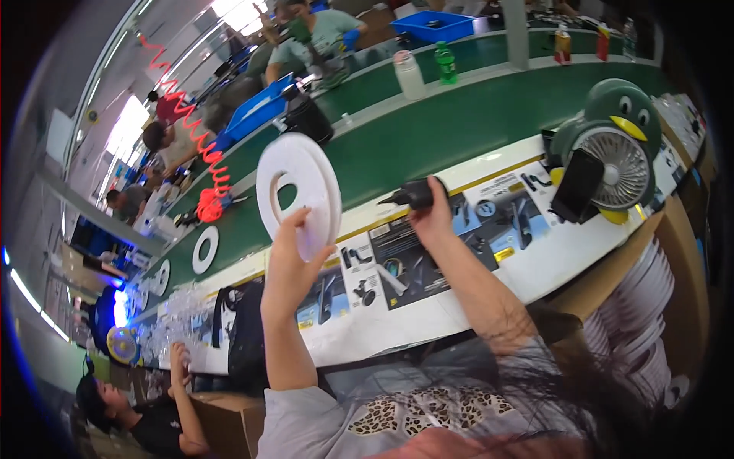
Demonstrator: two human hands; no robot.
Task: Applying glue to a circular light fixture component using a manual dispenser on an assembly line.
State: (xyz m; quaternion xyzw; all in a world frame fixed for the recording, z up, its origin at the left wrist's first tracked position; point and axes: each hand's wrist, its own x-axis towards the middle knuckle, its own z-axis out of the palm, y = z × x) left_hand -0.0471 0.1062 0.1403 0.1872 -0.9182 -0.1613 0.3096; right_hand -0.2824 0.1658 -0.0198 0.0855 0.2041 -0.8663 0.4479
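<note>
Leftward of the fan [618,170], the left hand [290,260], half-open, grips a ring [310,176] and the right hand [436,222] curls round a tool [417,193].

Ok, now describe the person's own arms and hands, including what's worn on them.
The left hand and right hand are bare, with no glove, watch or bracelet visible. Both forearms are uncovered below short, plain light-grey sleeves. Loose strands of dark hair cross the right sleeve and upper part of that arm.
</note>
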